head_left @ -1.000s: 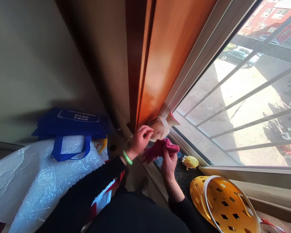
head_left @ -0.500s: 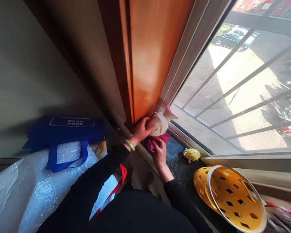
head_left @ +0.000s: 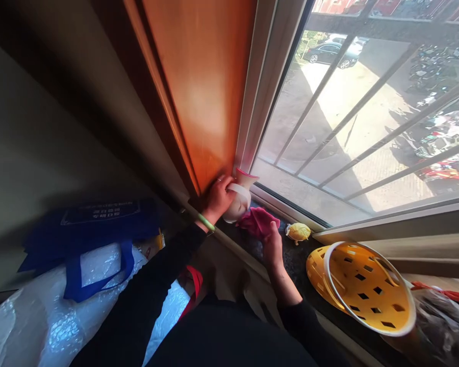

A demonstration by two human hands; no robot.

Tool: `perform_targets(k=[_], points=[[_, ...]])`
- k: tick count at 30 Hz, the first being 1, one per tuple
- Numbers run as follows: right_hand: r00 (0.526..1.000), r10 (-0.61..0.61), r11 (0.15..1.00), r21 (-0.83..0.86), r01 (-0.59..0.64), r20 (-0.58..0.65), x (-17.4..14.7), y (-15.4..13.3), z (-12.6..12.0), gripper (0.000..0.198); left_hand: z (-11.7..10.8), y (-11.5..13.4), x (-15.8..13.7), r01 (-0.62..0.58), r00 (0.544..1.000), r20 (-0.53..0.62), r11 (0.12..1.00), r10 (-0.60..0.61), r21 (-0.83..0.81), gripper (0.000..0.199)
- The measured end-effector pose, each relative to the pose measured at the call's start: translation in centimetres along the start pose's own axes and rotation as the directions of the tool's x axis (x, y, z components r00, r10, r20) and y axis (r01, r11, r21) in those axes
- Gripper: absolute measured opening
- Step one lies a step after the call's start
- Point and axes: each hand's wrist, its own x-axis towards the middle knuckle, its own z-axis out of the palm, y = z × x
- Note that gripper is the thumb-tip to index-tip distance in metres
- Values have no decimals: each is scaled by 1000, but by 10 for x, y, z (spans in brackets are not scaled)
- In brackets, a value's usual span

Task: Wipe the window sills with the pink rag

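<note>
In the corner of the dark stone sill point(head_left: 248, 244), a cream vase point(head_left: 237, 208) with a flared pink rim and a white band stands close to the window frame. My left hand point(head_left: 219, 198), with a green bangle on its wrist, grips the vase from its left side. A crumpled magenta cloth point(head_left: 260, 221) is pinched in my right hand point(head_left: 273, 250), just right of the vase's lower part. The fingertips of that hand are partly hidden by the cloth. Close by on the right sits a small yellow turtle figurine point(head_left: 298, 233).
A yellow basket point(head_left: 407, 316) with a pale rim lies tilted on the sill at right. The barred window point(head_left: 340, 127) rises behind, with an orange wooden panel point(head_left: 199, 92) beside it. At left are a blue bag point(head_left: 87, 224) and plastic-wrapped bundles point(head_left: 69, 326).
My right hand has moved right with the magenta cloth, away from under the vase. The vase has gone from tilted to more upright, my left hand still on it. The view has shifted.
</note>
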Motion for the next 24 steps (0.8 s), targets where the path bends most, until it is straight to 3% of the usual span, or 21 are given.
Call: perform_targets(k=[3,6,9,12,14,18,21,24], points=[[994,-36,999,-10,35,-104,-5,-4,7,63,8,2,-2,27,999,-29,997,-25,70,21],[964,-251,959,-159,236,-83,2,-11,25,48,19,5,-5,91,995,-42,992,-88,84,18],[878,-475,805,-373,461,60,16,-7,44,37,27,8,-13,111,993,-50,990,-107,83,13],[799,-591,665,-495,559,107,22,19,47,37,30,8,-21,85,995,-62,990,-79,111,10],[784,-613,646,-509,569,98,14,43,38,40,30,6,-23,66,996,-69,988,-57,142,9],[803,-590,682,-481,551,84,-10,70,20,42,28,-2,-22,-4,999,-47,987,12,162,4],[809,-583,690,-481,541,72,-5,54,29,44,25,-4,-21,-7,1000,-14,987,10,161,9],[784,-604,623,-527,578,146,17,29,51,44,21,-4,-20,15,1000,17,985,-19,170,13]])
